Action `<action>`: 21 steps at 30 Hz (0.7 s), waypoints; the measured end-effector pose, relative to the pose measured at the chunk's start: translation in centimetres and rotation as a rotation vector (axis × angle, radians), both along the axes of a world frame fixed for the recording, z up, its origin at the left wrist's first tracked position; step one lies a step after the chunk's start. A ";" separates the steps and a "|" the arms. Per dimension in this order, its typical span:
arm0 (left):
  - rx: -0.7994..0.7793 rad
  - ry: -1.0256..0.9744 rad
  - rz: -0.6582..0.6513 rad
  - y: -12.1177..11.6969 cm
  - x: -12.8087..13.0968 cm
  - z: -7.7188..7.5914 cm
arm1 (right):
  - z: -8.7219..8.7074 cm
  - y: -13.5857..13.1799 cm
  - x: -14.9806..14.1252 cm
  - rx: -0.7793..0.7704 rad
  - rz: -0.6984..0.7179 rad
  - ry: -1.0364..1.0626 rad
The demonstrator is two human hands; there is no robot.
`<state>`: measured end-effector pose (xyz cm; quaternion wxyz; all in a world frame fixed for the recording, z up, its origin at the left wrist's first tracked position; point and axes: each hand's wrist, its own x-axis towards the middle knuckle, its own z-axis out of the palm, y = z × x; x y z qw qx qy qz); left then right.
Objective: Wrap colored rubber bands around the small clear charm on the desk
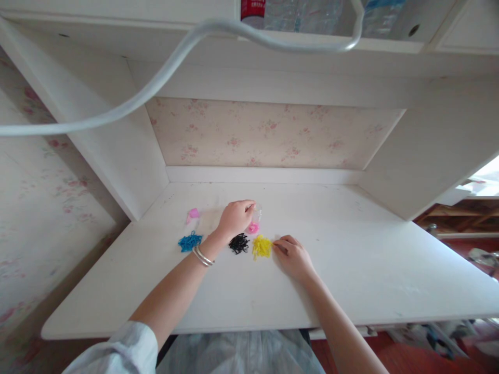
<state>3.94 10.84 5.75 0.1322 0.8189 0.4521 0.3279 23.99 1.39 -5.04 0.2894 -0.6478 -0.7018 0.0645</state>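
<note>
My left hand (237,215) is closed on the top of a small clear plastic bag (258,212) with bright pink pieces (253,228) at its lower end. Just below that hand is a pile of black rubber bands (239,243). Right of it lies a pile of yellow rubber bands (262,246). Fingertips of my right hand (290,253) are pinched together at the yellow pile's right edge; whether a band is between them is too small to tell. Left of my left wrist sits a pile of blue rubber bands (189,241).
A small clear bag with a pink piece (193,214) lies behind the blue pile. All rest on a white desk (351,259) between side panels. Overhead, a pale cable (156,83) crosses below a shelf holding plastic bottles (312,15).
</note>
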 end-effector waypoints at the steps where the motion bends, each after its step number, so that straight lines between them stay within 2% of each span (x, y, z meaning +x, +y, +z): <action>1: -0.005 -0.022 0.003 -0.1 0.0 0.0 | 0.0 0.0 0.0 0.002 0.000 -0.003; 6: -0.003 -0.131 0.021 -1.0 -0.9 -0.2 | 0.3 0.0 -0.1 0.007 0.006 -0.011; 11: -0.022 -0.130 0.034 -3.6 -2.2 -1.1 | 0.4 0.0 -0.2 0.000 0.014 0.019; 16: -0.098 0.015 -0.016 -6.8 -2.2 -3.3 | 0.2 0.2 0.0 0.027 -0.068 0.193; 21: -0.238 0.254 -0.055 -8.3 -1.3 -5.1 | 1.0 0.9 0.5 0.056 -0.185 0.309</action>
